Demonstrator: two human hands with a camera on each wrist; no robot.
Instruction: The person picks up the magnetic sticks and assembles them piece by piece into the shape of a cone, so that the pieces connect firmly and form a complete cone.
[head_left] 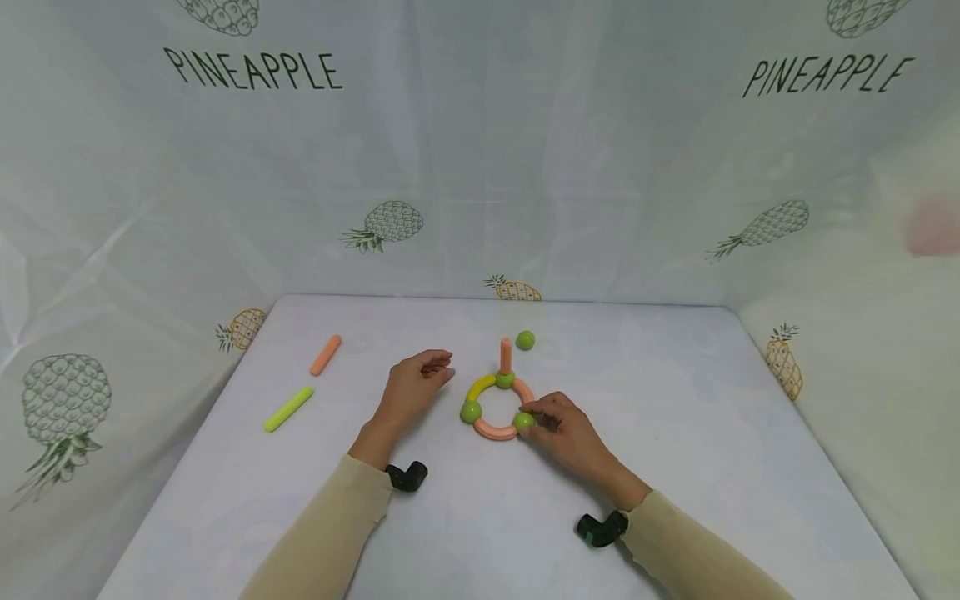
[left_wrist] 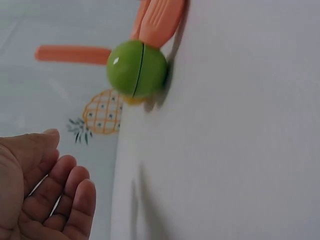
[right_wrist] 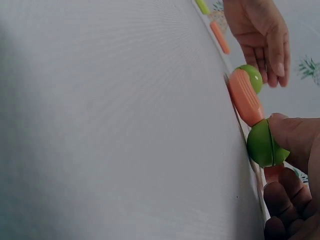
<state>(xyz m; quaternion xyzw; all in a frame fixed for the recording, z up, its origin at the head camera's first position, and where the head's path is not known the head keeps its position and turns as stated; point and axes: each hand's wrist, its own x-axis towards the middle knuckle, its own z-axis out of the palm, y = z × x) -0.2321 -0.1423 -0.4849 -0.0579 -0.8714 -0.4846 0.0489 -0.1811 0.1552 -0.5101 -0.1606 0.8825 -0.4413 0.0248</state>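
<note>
A ring of toy pieces lies on the white table: a yellow curved piece (head_left: 480, 386), a front orange curved piece (head_left: 496, 431) and a right orange curved piece (head_left: 524, 391), joined by green balls. From the far ball (head_left: 506, 381) an orange stick (head_left: 506, 356) stands upright. My right hand (head_left: 567, 432) pinches the near-right ball (right_wrist: 261, 145) between thumb and fingers; the fingers behind it are partly hidden. Left of the ring, my left hand (head_left: 411, 387) hangs apart from the near-left ball (left_wrist: 127, 70), its fingers loosely bent and holding nothing.
Beyond the ring sits a loose green ball (head_left: 526, 340). At the table's left lie an orange stick (head_left: 326, 355) and a lime-green stick (head_left: 288, 408). A pineapple-printed white cloth (head_left: 570, 183) hangs behind the table's far edge.
</note>
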